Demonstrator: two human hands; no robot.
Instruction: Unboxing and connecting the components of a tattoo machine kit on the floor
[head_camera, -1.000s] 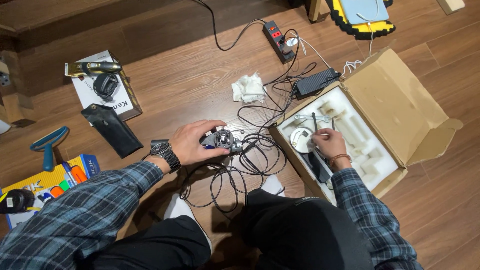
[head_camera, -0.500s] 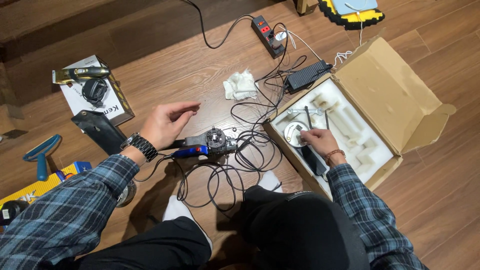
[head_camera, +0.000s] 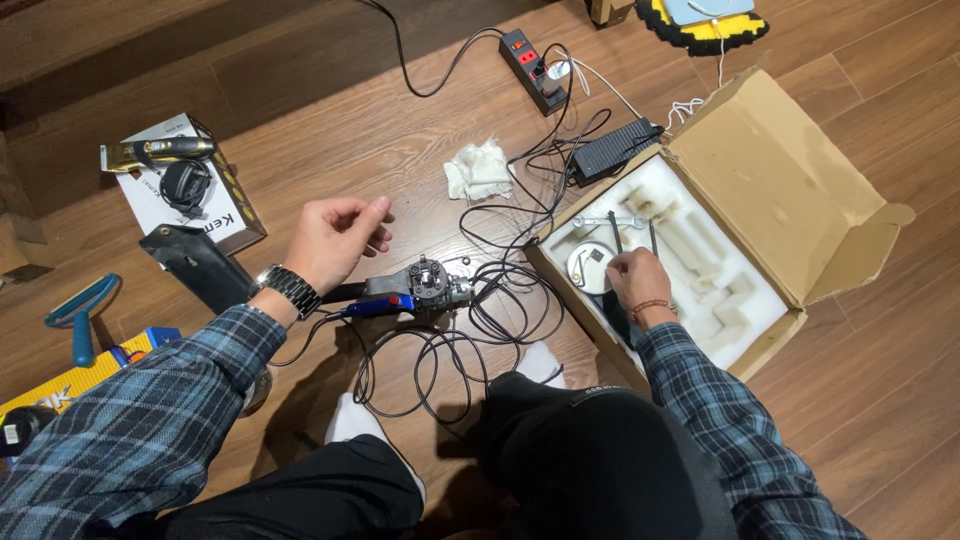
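Note:
A corded power tool (head_camera: 415, 290) with a grey head and blue grip lies on the wooden floor among loops of black cable (head_camera: 470, 340). My left hand (head_camera: 335, 240) hovers just left of it, fingers apart and holding nothing. My right hand (head_camera: 635, 280) is inside the open cardboard box (head_camera: 770, 170), fingers curled down on the white foam insert (head_camera: 720, 290). Its fingertips meet the lower ends of two thin dark rods (head_camera: 615, 235), beside a round disc (head_camera: 588, 265). The fingers hide whether they grip a rod.
A power strip (head_camera: 530, 55) and black adapter (head_camera: 615, 150) lie at the back, with a crumpled white cloth (head_camera: 480, 170) nearby. On the left are a white box (head_camera: 225, 215) bearing a gold trimmer (head_camera: 160, 150), a black pouch (head_camera: 195, 265) and a blue-handled tool (head_camera: 75, 310).
My left hand has lifted off the power tool and drawn back to the left, leaving the tool uncovered on the floor. My right hand has stayed in the box.

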